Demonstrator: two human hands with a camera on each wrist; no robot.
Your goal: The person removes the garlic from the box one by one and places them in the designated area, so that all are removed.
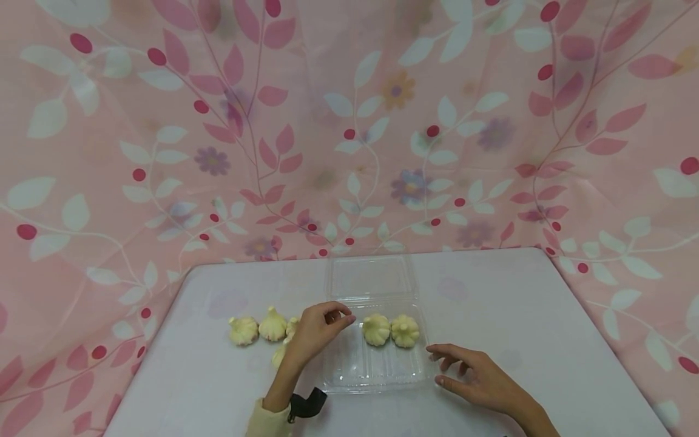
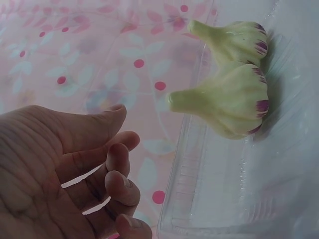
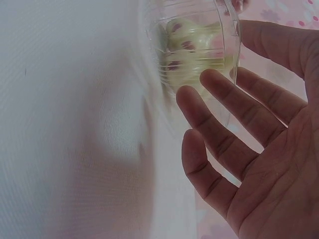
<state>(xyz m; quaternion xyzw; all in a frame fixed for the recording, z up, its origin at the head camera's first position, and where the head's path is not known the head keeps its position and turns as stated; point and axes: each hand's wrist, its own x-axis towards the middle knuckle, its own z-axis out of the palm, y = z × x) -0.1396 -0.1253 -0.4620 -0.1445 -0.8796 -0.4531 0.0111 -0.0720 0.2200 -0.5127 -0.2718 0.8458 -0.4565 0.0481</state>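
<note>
Two pale garlic bulbs [image 1: 377,330] stand side by side in the clear plastic box [image 1: 371,377], stems up, with purple streaks near their bases. My left hand [image 1: 319,331] hovers over the box's left part, its fingers loosely bent with nothing between them. In the left wrist view the thumb and fingertips [image 2: 130,141] are apart from the nearer garlic bulb [image 2: 224,99]. At the box's right side is my right hand [image 1: 475,373], fingers spread and relaxed. The right wrist view shows its fingertips close by the clear wall, with the bulbs seen through it.
Several more garlic bulbs [image 1: 243,331] lie on the white table [image 1: 207,382] to the left, some partly hidden behind the left hand and forearm. The box's clear lid [image 1: 371,278] lies folded back toward the floral curtain [image 1: 349,121]. A black strap piece [image 1: 308,403] is at the left wrist.
</note>
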